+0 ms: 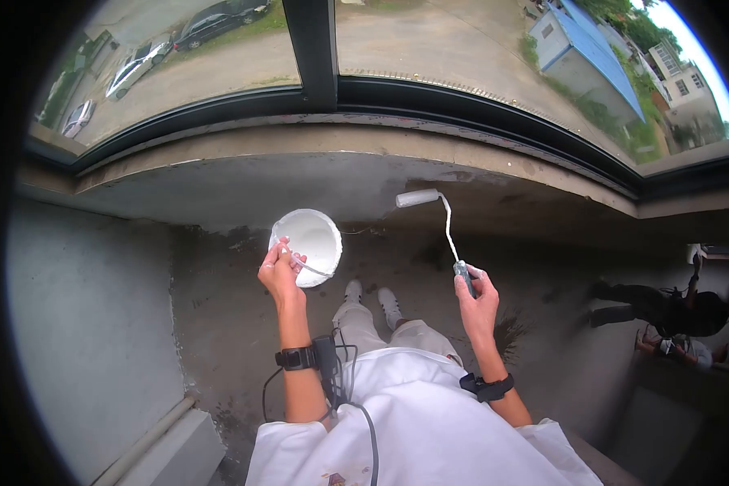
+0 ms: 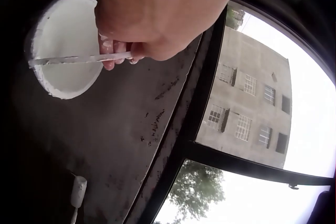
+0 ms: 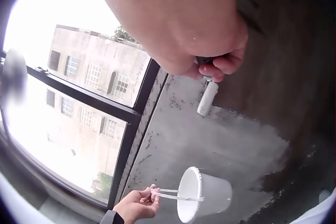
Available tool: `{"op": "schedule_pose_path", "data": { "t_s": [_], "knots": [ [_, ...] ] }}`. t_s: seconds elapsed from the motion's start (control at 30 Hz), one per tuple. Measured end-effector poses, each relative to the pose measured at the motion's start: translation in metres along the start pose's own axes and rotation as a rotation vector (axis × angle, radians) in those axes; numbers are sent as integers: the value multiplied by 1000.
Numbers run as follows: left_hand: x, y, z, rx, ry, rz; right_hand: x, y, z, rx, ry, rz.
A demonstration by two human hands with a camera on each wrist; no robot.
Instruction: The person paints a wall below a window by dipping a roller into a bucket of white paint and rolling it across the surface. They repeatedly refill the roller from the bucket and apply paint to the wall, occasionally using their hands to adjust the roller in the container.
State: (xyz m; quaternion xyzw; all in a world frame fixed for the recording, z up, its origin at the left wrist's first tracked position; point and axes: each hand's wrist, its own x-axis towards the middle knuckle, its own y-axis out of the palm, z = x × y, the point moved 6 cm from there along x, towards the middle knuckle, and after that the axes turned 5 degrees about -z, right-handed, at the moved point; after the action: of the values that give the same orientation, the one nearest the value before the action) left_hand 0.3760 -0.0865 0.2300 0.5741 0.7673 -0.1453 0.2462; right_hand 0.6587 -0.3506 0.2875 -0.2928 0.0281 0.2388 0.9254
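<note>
My left hand [image 1: 281, 271] holds up a white bucket [image 1: 322, 235] by its thin bail handle [image 2: 73, 60]. White paint coats the bucket's inside and rim, and smears mark the fingers. In the right wrist view the bucket [image 3: 216, 195] hangs tilted, its mouth facing the left hand. My right hand [image 1: 479, 301] grips the grey handle of a paint roller [image 1: 418, 198]. The roller's white sleeve is held out before the low wall [image 1: 251, 182] under the window, to the right of the bucket. In the right wrist view the sleeve [image 3: 208, 99] overlaps the border between lighter and darker wall.
A dark-framed window [image 1: 320, 57] with a sill [image 1: 340, 144] runs above the low wall. The wall's right part is darker brown-grey [image 1: 535, 206]. A side wall [image 1: 89, 275] and a pipe [image 1: 150, 437] stand at left. Another person [image 1: 664, 308] appears at far right.
</note>
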Motion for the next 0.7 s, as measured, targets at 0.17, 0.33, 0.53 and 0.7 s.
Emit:
{"op": "schedule_pose_path", "data": {
  "t_s": [0.17,0.33,0.53,0.7],
  "knots": [
    [45,-28,-15,36,-4,-20,-7,20,18,185,210,-77],
    [77,-50,-18,76,3,-37,6,66,-22,161,246,-126],
    [91,-95,-16,108,-12,-144,43,114,-99,60,286,-98],
    [103,-127,-2,154,-14,-238,75,155,-138,-59,332,-85]
  ]
}}
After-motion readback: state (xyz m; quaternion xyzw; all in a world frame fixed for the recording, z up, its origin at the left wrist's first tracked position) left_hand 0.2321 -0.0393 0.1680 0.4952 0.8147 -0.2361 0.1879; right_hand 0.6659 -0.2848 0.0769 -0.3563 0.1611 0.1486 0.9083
